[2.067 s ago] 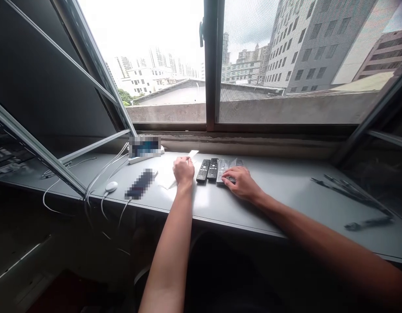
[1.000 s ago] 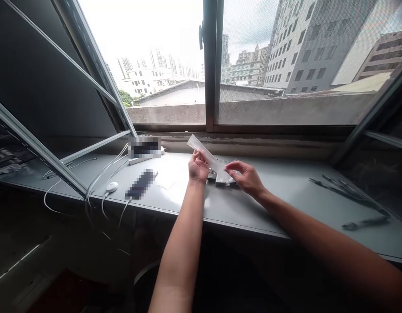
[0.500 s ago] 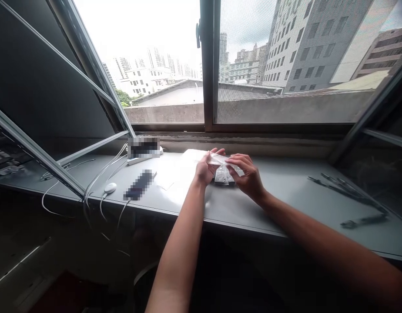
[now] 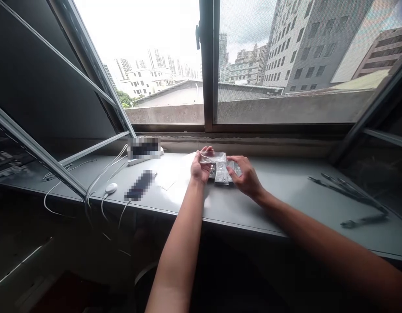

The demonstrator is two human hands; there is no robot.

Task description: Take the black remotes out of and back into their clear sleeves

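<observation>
My left hand [image 4: 199,168] and my right hand [image 4: 246,176] hold a clear plastic bag [image 4: 213,157] between them, just above the grey table [image 4: 279,191] by the window. The left thumb and fingers pinch its left end; the right fingers pinch its right end. Under the bag lie remote controls [image 4: 219,174], one black and others wrapped in clear plastic, mostly hidden by my hands.
A blurred dark device [image 4: 139,184], a white puck [image 4: 111,188] with cables and a white power strip [image 4: 144,151] lie at the left. A slanted metal frame [image 4: 38,150] crosses the left side. Dark tools [image 4: 351,191] lie at the right. The window [image 4: 207,65] stands behind.
My left hand lifted the clear bag off the table, my right hand left the remotes and took the other end. The bag has come down, held level over the remotes.
</observation>
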